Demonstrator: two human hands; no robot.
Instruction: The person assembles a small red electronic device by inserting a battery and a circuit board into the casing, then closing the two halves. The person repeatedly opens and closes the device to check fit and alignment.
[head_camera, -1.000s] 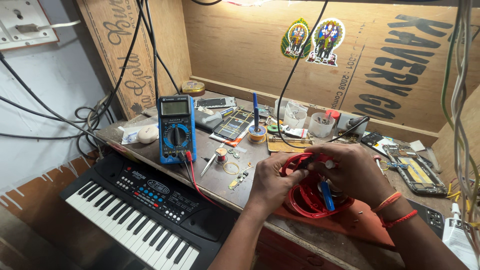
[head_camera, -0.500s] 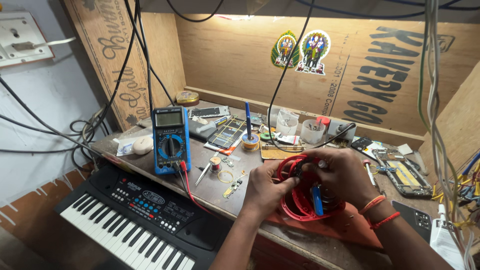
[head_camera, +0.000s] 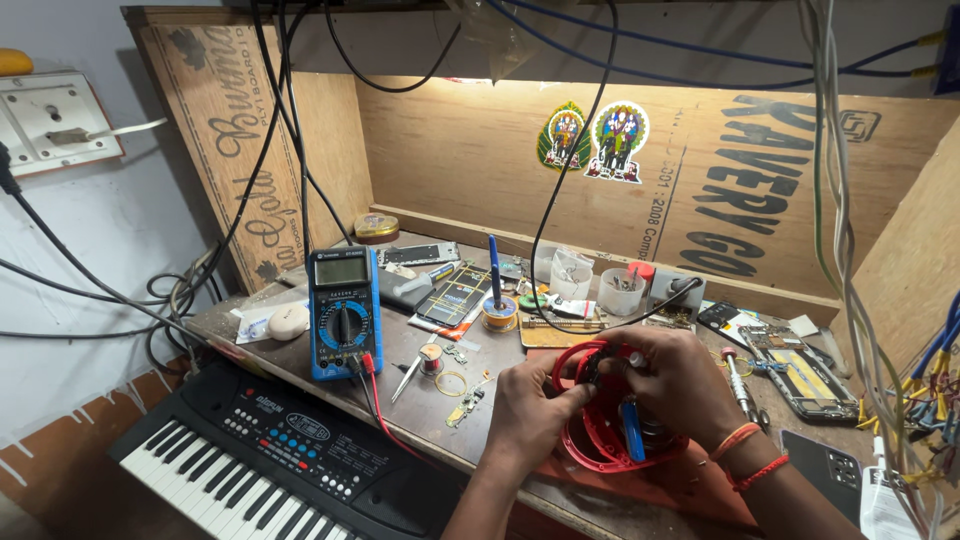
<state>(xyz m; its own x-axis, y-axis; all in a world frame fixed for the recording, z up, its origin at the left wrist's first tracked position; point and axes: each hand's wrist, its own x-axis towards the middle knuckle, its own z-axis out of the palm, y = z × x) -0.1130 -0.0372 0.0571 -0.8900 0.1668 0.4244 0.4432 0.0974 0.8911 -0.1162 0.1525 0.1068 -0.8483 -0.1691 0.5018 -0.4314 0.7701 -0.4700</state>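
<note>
A: What is sitting biggest around the person's hands?

B: The bench (head_camera: 300, 335) is lying under both of them, and the keyboard (head_camera: 250, 465) is lying below and to the left of the left hand (head_camera: 530, 410), at the bench's near edge.

A: And next in size?

B: The red casing (head_camera: 600, 445) is resting on the bench right between the hands. The left hand is curling around its left rim, fingers pressed together on it. The right hand (head_camera: 690, 385) is covering its top right, fingertips pinching at a small part there; what exactly they are pinching cannot be told.

A: Anything smaller?

B: The blue meter (head_camera: 343, 312) is standing well to the left of the left hand, its leads trailing toward the keyboard. A phone board (head_camera: 800, 365) is lying just right of the right hand, and a screwdriver (head_camera: 738, 385) is lying between them. A solder spool (head_camera: 499, 312) is sitting beyond the left hand.
</note>
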